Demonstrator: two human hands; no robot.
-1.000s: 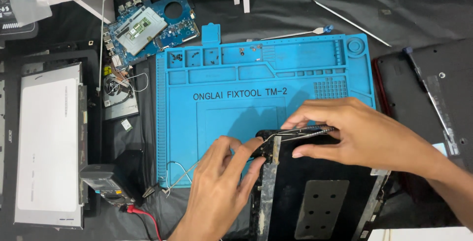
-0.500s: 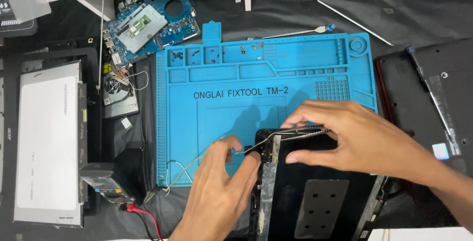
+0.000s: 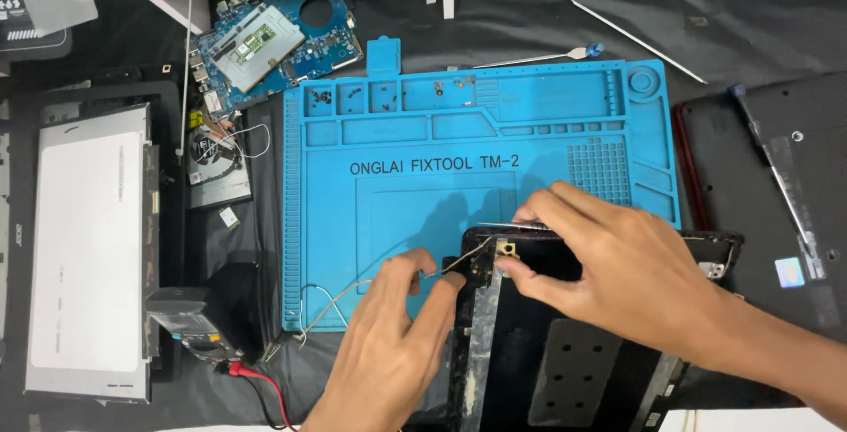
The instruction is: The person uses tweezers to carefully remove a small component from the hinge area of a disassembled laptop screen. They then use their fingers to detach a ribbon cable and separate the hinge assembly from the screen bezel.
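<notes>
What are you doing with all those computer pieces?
A person is working on a black laptop lid lying on a blue repair mat. The left hand pinches a thin wire at the lid's corner, while the right hand presses down on the lid's top edge. A blue circuit board lies nearby.

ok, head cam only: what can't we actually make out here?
- Head view: the top edge of the black lid panel is covered by the right hand.
- What the left hand fingertips pinch at the thin cable: too small to tell.
- The panel's lower part is cut off by the bottom edge.
- The screws in the blue mat trays: too small to count.
- The white screen panel is cut by the left edge.
</notes>
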